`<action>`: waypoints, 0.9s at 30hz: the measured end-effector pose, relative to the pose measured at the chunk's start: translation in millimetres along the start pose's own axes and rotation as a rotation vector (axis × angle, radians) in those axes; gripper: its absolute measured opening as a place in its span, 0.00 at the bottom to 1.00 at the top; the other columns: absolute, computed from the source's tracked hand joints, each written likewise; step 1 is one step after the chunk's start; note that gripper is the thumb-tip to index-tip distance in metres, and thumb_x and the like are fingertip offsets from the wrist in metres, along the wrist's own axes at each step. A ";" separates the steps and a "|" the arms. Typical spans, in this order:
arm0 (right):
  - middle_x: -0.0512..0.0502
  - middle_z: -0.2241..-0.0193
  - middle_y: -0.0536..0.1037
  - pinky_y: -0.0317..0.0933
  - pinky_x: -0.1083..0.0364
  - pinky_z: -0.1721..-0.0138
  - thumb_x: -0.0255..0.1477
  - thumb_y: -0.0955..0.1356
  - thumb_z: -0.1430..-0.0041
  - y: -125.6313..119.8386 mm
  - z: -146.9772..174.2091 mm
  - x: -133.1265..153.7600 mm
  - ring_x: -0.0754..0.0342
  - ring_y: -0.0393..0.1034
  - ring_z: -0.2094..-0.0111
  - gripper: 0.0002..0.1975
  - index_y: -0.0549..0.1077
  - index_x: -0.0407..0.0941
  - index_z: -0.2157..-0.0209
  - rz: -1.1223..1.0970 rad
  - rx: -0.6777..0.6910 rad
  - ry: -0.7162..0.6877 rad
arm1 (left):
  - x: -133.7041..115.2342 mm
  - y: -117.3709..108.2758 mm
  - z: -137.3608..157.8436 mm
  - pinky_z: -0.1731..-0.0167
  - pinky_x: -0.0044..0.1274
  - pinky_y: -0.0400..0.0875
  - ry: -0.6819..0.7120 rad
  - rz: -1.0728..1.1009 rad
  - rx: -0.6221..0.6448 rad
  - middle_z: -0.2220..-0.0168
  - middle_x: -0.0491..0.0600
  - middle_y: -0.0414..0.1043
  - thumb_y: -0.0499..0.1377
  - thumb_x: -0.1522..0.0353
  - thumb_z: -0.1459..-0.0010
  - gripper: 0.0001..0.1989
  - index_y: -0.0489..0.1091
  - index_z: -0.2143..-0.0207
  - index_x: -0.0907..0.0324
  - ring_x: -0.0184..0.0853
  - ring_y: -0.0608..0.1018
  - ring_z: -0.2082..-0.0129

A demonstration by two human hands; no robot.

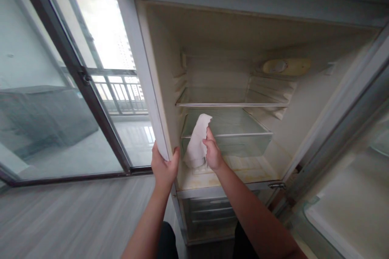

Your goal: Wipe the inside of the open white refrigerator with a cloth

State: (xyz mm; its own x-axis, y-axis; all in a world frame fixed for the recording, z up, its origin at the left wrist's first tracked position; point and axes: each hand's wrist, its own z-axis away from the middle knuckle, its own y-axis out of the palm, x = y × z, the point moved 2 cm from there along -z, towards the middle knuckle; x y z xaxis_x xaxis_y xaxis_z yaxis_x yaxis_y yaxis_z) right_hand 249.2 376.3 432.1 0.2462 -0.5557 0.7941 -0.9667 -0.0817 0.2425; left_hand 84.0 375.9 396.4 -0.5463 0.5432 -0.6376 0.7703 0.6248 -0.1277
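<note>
My left hand (165, 166) is clasped around the left front edge of an open refrigerator (152, 105), thumb on the inner side and fingers on the outer side. Inside the cabinet, my right hand (213, 153) pinches a white paper towel (197, 139) by its right edge. The towel hangs loosely down to the left, in front of the lower glass shelf (226, 123). Above it sits the upper glass shelf (219, 96). Yellowish stains mark the compartment floor (240, 174) below.
The refrigerator door (358, 194) stands open on the right. A lower compartment (212, 210) with drawers lies under the main one. A yellowed lamp cover (287, 66) is on the inner right wall. To the left are a dark-framed sliding door (100, 117) and wood-look floor (75, 218).
</note>
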 end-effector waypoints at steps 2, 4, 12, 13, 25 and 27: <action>0.47 0.30 0.58 0.44 0.50 0.27 0.42 0.67 0.42 1.1 7.6 3.0 0.51 0.50 0.28 0.41 0.58 0.43 0.30 0.029 -0.016 0.005 | 0.2 0.4 0.0 0.48 0.34 0.72 -0.010 0.005 -0.002 0.48 0.58 0.73 0.64 0.56 0.43 0.33 0.63 0.40 0.61 0.45 0.77 0.49; 0.46 0.30 0.57 0.40 0.50 0.26 0.46 0.69 0.40 3.7 12.1 6.2 0.51 0.48 0.27 0.40 0.60 0.44 0.30 0.074 -0.043 -0.006 | -0.3 0.5 -0.4 0.49 0.34 0.72 -0.014 0.010 -0.002 0.47 0.58 0.73 0.64 0.56 0.44 0.34 0.62 0.39 0.61 0.44 0.77 0.49; 0.44 0.38 0.72 0.50 0.47 0.29 0.45 0.65 0.33 18.4 35.3 -22.5 0.50 0.63 0.34 0.25 0.75 0.46 0.42 0.055 -0.001 0.022 | -8.1 -0.8 1.9 0.49 0.31 0.72 -0.007 0.009 -0.020 0.47 0.57 0.73 0.63 0.57 0.44 0.32 0.63 0.40 0.60 0.43 0.77 0.48; 0.43 0.38 0.72 0.51 0.47 0.29 0.45 0.65 0.33 26.6 45.0 -34.5 0.50 0.64 0.35 0.26 0.74 0.46 0.41 0.069 0.008 0.053 | -9.2 -1.0 2.9 0.49 0.31 0.72 -0.014 0.001 -0.026 0.47 0.57 0.73 0.63 0.57 0.44 0.32 0.63 0.40 0.61 0.43 0.77 0.49; 0.44 0.29 0.56 0.45 0.42 0.26 0.33 0.62 0.32 40.2 134.0 -99.9 0.49 0.47 0.27 0.28 0.61 0.50 0.32 0.366 -0.026 -0.248 | 26.6 -25.1 85.2 0.40 0.40 0.68 -0.203 -0.139 0.137 0.32 0.67 0.50 0.39 0.60 0.30 0.29 0.39 0.31 0.62 0.47 0.66 0.35; 0.50 0.33 0.65 0.51 0.41 0.28 0.30 0.65 0.36 12.1 206.2 -115.5 0.47 0.56 0.30 0.26 0.69 0.60 0.38 0.446 0.131 -0.175 | 42.7 -43.1 157.6 0.41 0.47 0.67 -0.276 -0.210 0.219 0.34 0.68 0.54 0.40 0.62 0.33 0.30 0.43 0.32 0.61 0.53 0.65 0.35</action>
